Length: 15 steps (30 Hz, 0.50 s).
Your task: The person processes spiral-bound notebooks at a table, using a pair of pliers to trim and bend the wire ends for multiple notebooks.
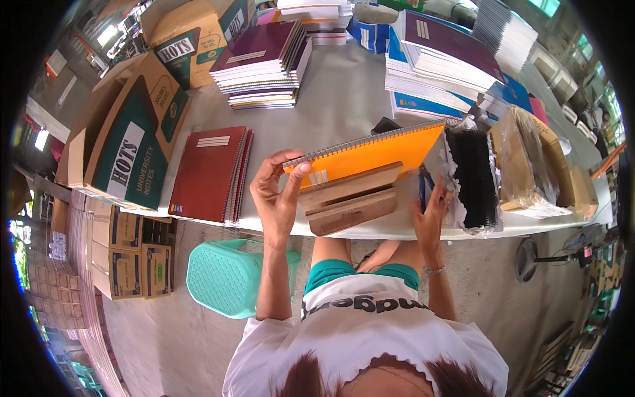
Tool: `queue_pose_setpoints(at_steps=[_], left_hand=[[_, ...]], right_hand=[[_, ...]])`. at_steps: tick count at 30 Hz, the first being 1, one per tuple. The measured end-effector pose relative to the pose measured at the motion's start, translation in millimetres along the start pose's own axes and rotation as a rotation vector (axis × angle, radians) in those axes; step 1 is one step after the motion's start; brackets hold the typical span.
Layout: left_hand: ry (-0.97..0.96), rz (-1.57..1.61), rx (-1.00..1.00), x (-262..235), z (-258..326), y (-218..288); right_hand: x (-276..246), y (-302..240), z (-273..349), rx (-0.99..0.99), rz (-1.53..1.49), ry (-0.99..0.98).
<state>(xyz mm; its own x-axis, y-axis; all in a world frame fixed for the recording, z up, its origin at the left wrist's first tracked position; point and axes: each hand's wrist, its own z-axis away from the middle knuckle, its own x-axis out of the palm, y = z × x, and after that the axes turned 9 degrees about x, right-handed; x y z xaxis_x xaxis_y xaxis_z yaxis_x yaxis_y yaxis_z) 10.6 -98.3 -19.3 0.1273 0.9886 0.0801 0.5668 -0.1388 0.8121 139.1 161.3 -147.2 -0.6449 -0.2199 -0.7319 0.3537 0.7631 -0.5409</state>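
My left hand [276, 192] pinches an orange spiral notebook [370, 153] at the left end of its coil, thumb in front and fingers behind. The notebook stands tilted, coil edge up, at a slotted wooden block [354, 204] on the near part of the table. Its lower edge is hidden by the block. My right hand [431, 210] is closed around dark blue-handled pliers [423, 184], just right of the block and below the notebook's right end. Beside that hand lies a bundle of black spiral coils [471, 175] in torn white wrapping.
Red notebooks [205, 169] lie left on the table [344, 79], by cardboard boxes [132, 139]. Notebook stacks [261, 63] [443, 56] stand farther back. An open carton [552, 159] with plastic sits right. A green stool [228, 278] and a fan [527, 259] are below table height.
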Motion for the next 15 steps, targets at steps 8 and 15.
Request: queue_pose_setpoints(at_steps=[8,15], left_hand=[[-0.087,-0.050,-0.037,-6.6,3.9,5.6],[-0.094,-0.007,-0.018,-5.6,8.0,10.6]], right_hand=[[-30.2,-109.4,8.1,0.169,-0.712,-0.251],[-35.3,-181.4,12.2,-0.365,-0.584,-0.409]])
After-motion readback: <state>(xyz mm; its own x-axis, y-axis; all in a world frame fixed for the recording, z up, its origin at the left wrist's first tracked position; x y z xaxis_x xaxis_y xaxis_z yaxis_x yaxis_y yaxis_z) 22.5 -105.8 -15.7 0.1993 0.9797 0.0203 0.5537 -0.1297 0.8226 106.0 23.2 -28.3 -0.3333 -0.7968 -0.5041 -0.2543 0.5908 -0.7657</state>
